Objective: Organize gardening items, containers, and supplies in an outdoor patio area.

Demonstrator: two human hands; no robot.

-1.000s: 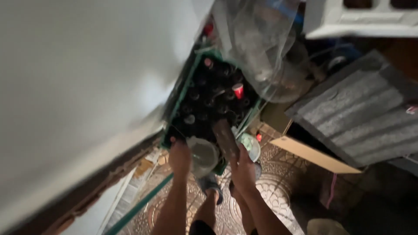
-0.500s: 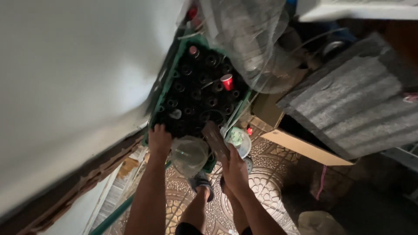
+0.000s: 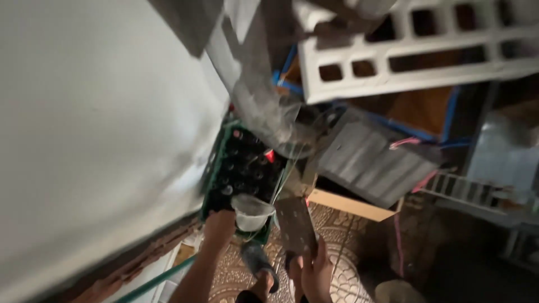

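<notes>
Room: dim corner, patterned tile floor (image 3: 348, 235), white wall (image 3: 84, 140).
Left hand (image 3: 219, 223): clamped on green bottle crate (image 3: 216, 168), near edge.
Right hand (image 3: 315, 272): gripping flat dark rectangular slab (image 3: 296, 225), long axis pointing toward the crate.
Clear plastic jug (image 3: 251, 212): between both hands.

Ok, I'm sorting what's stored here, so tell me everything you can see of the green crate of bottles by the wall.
The green crate looks like plastic with an open grid of cells, filled with dark bottles seen from above; a few tops look red or pale. It sits low against the white wall, above the patterned floor. The left hand is at its near edge, beside a clear plastic container. Blur hides whether the hand grips it.
</notes>
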